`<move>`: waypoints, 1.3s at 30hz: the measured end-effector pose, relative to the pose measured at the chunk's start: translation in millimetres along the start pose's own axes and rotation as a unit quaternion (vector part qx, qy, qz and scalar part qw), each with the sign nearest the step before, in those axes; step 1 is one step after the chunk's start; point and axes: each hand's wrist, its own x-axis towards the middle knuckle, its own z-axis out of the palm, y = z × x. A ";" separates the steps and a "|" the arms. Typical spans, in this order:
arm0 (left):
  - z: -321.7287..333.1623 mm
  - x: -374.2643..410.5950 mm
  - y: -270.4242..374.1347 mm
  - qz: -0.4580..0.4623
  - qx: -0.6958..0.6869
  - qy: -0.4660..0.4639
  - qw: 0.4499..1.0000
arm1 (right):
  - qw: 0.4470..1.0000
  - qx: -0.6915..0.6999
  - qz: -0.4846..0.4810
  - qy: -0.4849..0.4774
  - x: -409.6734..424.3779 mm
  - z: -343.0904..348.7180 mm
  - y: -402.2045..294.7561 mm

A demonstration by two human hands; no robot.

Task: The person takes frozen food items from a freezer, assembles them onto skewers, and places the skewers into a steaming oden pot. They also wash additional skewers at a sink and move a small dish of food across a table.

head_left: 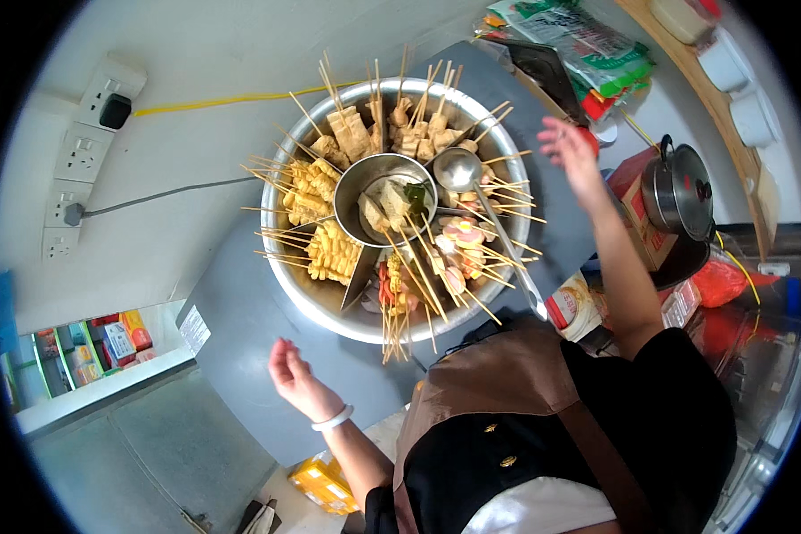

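A large round metal pot (pixel 280 267) stands before me, split by metal dividers around a central metal cup (pixel 386 160) that holds pale chunks and something dark green. Bamboo skewers of food fill the sections: ridged yellow pieces (pixel 334 253), folded yellow sheets (pixel 307 193), tan blocks (pixel 350 133), and pink and white pieces (pixel 464 233). A metal ladle (pixel 457 170) lies across the right side, its handle over the rim. My left hand (pixel 297 380), below a white bracelet, is raised off the pot's lower left, fingers loosely curled and empty. My right hand (pixel 566 148) hovers right of the pot, empty, fingers apart.
The pot is on a grey tabletop (pixel 240 334) against a white wall with several power sockets (pixel 80 157). To the right are plastic food packets (pixel 587 47), a lidded pot (pixel 681 193) on a carton, and a wooden shelf (pixel 714 100). A yellow box (pixel 324 484) sits lower left.
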 end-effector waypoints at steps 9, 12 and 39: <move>-20.5 -83.2 -54.8 -0.070 0.043 -0.341 0.936 | 0.964 -0.144 -0.204 -0.094 8.8 54.8 -53.7; -40.7 -87.5 -53.7 -0.031 0.045 -0.338 0.940 | 0.929 -0.334 -0.107 -0.123 36.5 89.6 -96.9; 73.9 -225.0 -118.5 0.693 0.281 -0.573 0.336 | 0.780 -0.143 0.549 0.263 -884.7 166.8 238.3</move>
